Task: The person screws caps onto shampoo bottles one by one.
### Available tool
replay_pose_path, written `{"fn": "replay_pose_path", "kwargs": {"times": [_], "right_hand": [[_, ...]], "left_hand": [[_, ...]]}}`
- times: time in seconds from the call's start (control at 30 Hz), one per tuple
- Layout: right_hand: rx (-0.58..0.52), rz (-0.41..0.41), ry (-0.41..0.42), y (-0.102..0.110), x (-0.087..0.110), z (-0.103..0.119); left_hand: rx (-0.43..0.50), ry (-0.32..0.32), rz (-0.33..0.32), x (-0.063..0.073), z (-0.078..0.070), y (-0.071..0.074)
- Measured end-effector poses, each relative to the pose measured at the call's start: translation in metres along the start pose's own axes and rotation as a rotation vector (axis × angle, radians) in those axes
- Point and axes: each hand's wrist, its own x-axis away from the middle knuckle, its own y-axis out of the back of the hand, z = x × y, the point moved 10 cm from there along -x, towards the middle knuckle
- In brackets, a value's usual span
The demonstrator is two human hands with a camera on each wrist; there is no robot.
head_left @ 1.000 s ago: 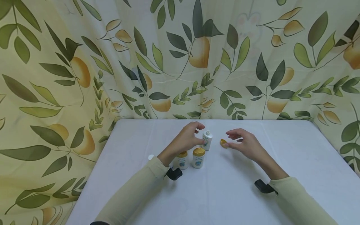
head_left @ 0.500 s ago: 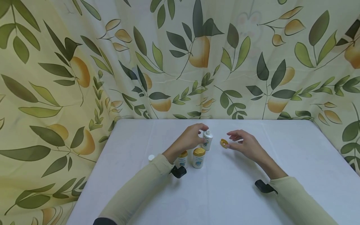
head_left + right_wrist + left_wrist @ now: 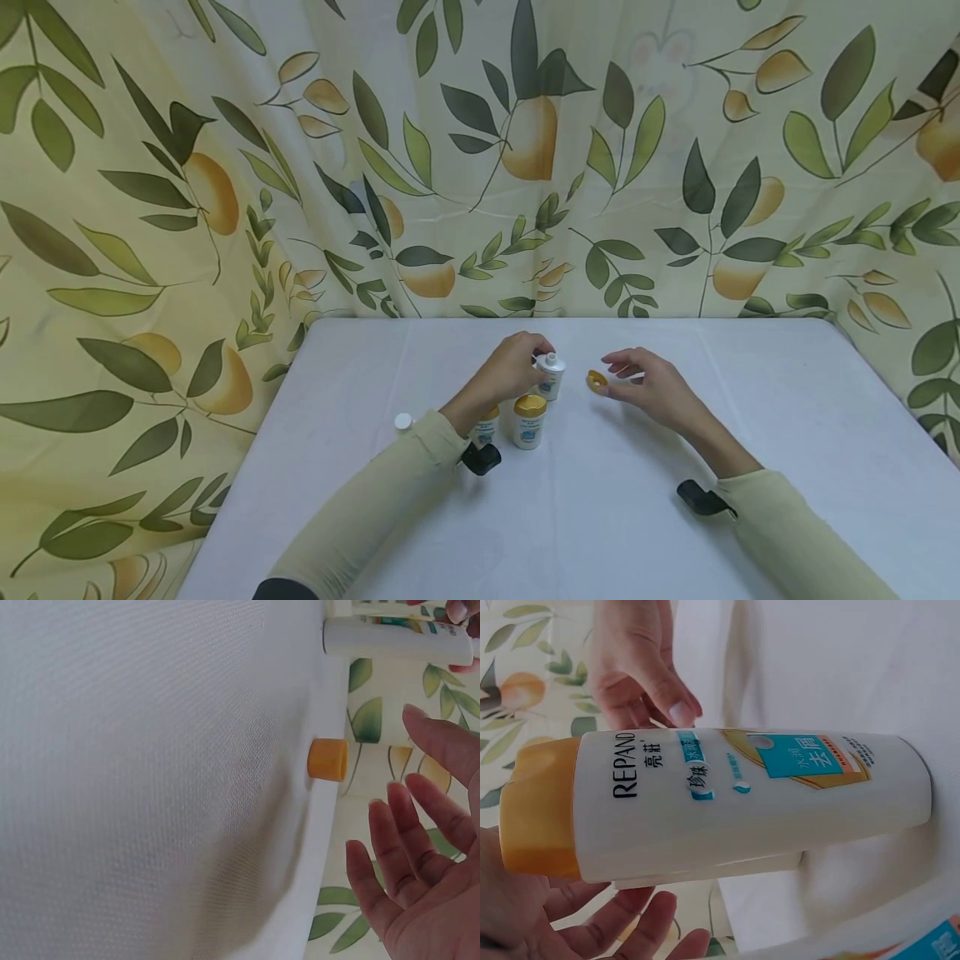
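My left hand (image 3: 513, 367) holds an uncapped white shampoo bottle (image 3: 550, 385) near its top, thumb on the near side and fingers behind. The bottle stands upright with its small white spout bare. Right of it, a yellow cap (image 3: 327, 759) rests on the cloth, its hollow end up. My right hand (image 3: 652, 385) hovers beside the cap with fingers spread and loosely bent, apart from it in the right wrist view. A gold-capped shampoo bottle (image 3: 742, 799) fills the left wrist view, partly hiding the left fingers (image 3: 656, 922) and the held bottle.
Two gold-capped bottles stand in front of the left hand: one right (image 3: 528, 423), one partly behind the wrist (image 3: 487, 427). A white round top (image 3: 403, 422) shows beside the left sleeve. The white-covered table (image 3: 600, 525) ends at a leaf-patterned curtain (image 3: 480, 167).
My left hand has moved right and closed onto the uncapped bottle, which has shifted slightly. My right hand and the yellow cap have stayed nearly in place.
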Motion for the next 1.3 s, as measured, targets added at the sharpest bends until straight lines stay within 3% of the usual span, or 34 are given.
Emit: {"fn": "replay_pose_path", "kwargs": {"times": [0.37, 0.57, 0.7, 0.93, 1.3], "right_hand": [[0.0, 0.003, -0.004, -0.004, -0.002, -0.001], [0.026, -0.009, 0.008, -0.005, -0.004, 0.0], [0.059, -0.018, 0.011, -0.006, -0.005, 0.0], [0.102, -0.023, -0.006, -0.007, -0.008, -0.004], [0.118, -0.026, -0.017, -0.008, -0.008, -0.003]], "left_hand": [[-0.055, 0.036, -0.037, -0.001, 0.005, 0.004], [-0.154, -0.013, -0.063, -0.003, 0.001, 0.008], [-0.163, -0.028, -0.076, -0.003, 0.001, 0.012], [-0.093, -0.043, -0.089, -0.001, 0.001, 0.021], [0.112, -0.109, -0.11, 0.004, 0.007, 0.033]]}}
